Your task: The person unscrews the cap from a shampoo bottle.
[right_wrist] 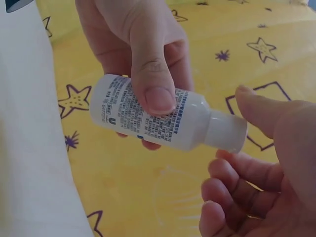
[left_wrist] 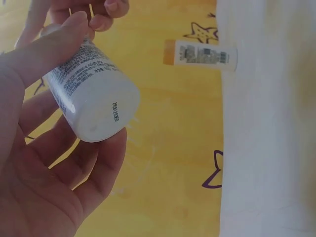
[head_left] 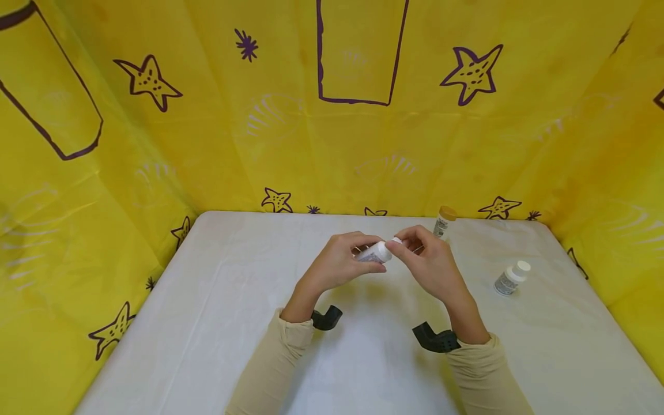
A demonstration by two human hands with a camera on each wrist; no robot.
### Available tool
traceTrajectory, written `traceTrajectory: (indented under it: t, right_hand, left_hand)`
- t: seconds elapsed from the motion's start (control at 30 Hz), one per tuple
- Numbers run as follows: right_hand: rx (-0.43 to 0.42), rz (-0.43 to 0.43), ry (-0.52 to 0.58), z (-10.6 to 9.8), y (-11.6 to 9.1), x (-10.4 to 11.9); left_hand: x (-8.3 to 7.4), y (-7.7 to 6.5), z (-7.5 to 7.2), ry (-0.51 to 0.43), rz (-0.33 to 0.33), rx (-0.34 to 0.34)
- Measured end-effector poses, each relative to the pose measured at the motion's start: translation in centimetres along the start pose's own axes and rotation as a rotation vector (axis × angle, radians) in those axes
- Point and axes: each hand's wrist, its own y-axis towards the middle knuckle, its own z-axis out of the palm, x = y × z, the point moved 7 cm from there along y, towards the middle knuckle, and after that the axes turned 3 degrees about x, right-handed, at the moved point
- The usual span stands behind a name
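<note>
— Step in hand? Small white bottle (head_left: 374,252) raised above table (head_left: 218,323) centre; left hand (head_left: 339,264) wrapped round body; right hand (head_left: 427,262) pinching cap (right_wrist: 226,131); likely uncapping; firm twist needed.

— Around? Yellow-capped bottle (head_left: 443,222) at one o'clock; white-capped bottle (head_left: 510,278) at three; nothing obstructing.

White bottle (head_left: 374,252): mostly covered by both hands in the head view; label print unreadable.
Yellow-capped bottle (head_left: 443,222): lower part hidden behind right hand (head_left: 430,262); label text too small.
Left hand (left_wrist: 44,168): cut off by frame edge in the left wrist view.
</note>
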Motion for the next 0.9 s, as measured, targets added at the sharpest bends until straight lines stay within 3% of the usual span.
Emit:
traceTrajectory:
  t: [0.33,0.9]
  right_hand:
    - [-0.035,-0.026,-0.005,0.0,0.2,0.3]
    - [-0.015,-0.224,-0.057,0.1,-0.3,1.7]
  left_hand:
    - [-0.1,0.2,-0.1,0.013,-0.02,-0.005]
    - [0.1,-0.2,-0.2,-0.02,-0.08,0.001]
